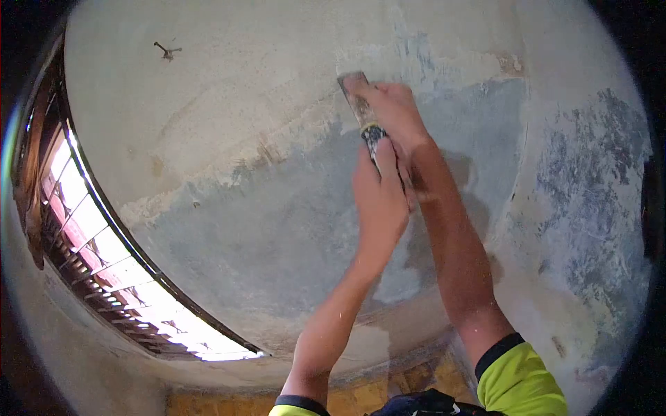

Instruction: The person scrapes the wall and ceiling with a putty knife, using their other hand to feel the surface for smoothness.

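Note:
A flat scraper [361,104] lies against the wall [243,243], its wide blade at the upper left and its handle pointing down to the right. My left hand [380,187] is wrapped round the handle from below. Higher up, my right hand [394,111] presses on the blade with its thumb and fingers. The blade touches the wall near the edge between a pale plaster area above and a bluish-grey area below. Part of the handle is hidden by my hands.
At the left is a bright barred window [111,256] with a wooden frame [33,201]. A small metal hook [167,50] sticks out of the wall at the upper left. The right wall [590,187] has patchy, peeling paint. A yellowish-brown surface [277,404] shows at the bottom.

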A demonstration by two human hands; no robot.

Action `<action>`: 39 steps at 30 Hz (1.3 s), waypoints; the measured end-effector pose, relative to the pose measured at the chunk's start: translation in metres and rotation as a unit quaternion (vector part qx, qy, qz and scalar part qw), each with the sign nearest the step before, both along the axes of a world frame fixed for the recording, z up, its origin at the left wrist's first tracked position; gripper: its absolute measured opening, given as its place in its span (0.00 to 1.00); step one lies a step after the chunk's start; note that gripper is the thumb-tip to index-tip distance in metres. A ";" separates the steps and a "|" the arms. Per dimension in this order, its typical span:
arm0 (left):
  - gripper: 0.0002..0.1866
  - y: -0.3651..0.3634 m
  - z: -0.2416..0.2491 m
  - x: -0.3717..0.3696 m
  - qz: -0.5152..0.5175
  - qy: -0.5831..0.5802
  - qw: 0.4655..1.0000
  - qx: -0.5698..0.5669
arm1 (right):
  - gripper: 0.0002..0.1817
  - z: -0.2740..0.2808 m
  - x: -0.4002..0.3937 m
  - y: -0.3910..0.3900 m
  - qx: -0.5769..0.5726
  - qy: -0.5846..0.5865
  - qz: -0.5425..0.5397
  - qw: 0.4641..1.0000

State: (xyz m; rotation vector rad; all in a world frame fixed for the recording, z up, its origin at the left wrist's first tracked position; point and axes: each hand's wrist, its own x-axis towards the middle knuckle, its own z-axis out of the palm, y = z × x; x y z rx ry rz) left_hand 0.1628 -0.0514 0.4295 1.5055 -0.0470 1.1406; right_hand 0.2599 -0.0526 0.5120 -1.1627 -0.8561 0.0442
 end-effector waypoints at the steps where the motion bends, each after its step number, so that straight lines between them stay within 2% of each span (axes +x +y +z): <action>1: 0.16 0.000 -0.001 -0.002 -0.004 0.007 1.000 -0.005 | 0.19 -0.005 -0.009 -0.006 0.002 0.015 0.012 1.000; 2: 0.16 -0.002 -0.001 -0.005 -0.008 0.016 1.000 -0.011 | 0.19 -0.008 -0.015 -0.009 0.003 0.031 0.024 0.999; 5: 0.16 0.007 0.024 -0.005 -0.028 0.000 1.000 -0.009 | 0.19 0.010 -0.005 0.008 0.065 -0.045 -0.030 0.996; 6: 0.16 0.011 0.028 -0.003 -0.034 -0.004 0.999 -0.010 | 0.19 0.015 -0.003 0.008 0.057 -0.027 -0.011 0.998; 9: 0.17 0.012 0.023 0.001 0.021 -0.006 0.999 0.034 | 0.18 0.023 -0.006 0.006 0.050 0.013 0.041 0.998; 12: 0.18 -0.001 0.007 -0.009 0.021 0.017 0.999 0.018 | 0.17 0.000 -0.016 -0.007 0.015 0.013 0.002 1.000; 15: 0.18 0.018 0.017 0.005 0.124 -0.032 0.983 0.130 | 0.17 0.014 0.002 0.014 0.055 -0.045 -0.033 0.997; 18: 0.18 0.015 0.035 0.010 0.076 -0.022 0.995 0.066 | 0.17 0.032 0.004 0.009 0.032 -0.005 0.010 0.999; 19: 0.18 0.011 0.029 0.008 0.092 -0.021 0.993 0.068 | 0.17 0.029 -0.006 0.002 0.043 -0.001 0.025 0.999; 21: 0.18 0.001 0.014 0.003 0.122 -0.023 0.989 0.076 | 0.16 0.007 -0.001 0.003 0.019 -0.019 -0.009 1.000; 24: 0.17 0.003 0.006 -0.003 0.054 0.016 0.998 0.032 | 0.17 0.005 -0.005 0.003 0.029 -0.030 -0.029 0.999; 26: 0.17 0.009 0.021 0.006 0.074 -0.006 0.996 0.059 | 0.17 0.014 -0.005 0.003 0.032 -0.018 -0.008 0.999; 28: 0.17 0.013 0.019 0.012 0.172 -0.061 0.971 0.152 | 0.17 0.023 -0.002 0.001 0.018 0.016 0.037 0.999; 29: 0.18 0.017 0.012 0.017 0.255 -0.108 0.932 0.233 | 0.17 0.017 0.001 0.004 0.015 -0.001 0.019 1.000; 31: 0.17 0.008 0.015 0.010 0.239 -0.096 0.943 0.211 | 0.17 0.008 0.005 0.008 0.017 -0.039 -0.021 0.999; 32: 0.17 0.000 0.011 -0.001 0.137 -0.031 0.984 0.107 | 0.17 0.005 0.008 0.008 0.021 -0.020 -0.015 0.999; 33: 0.17 -0.006 0.012 -0.011 0.033 0.036 0.999 -0.001 | 0.17 0.003 -0.001 0.005 0.024 0.000 -0.007 1.000; 36: 0.17 0.000 0.037 -0.009 0.010 0.020 1.000 0.014 | 0.16 0.033 -0.016 -0.005 0.032 0.022 0.031 0.999; 39: 0.18 0.002 0.031 0.008 0.090 -0.023 0.994 0.052 | 0.17 0.027 -0.014 -0.008 0.018 0.018 0.022 0.999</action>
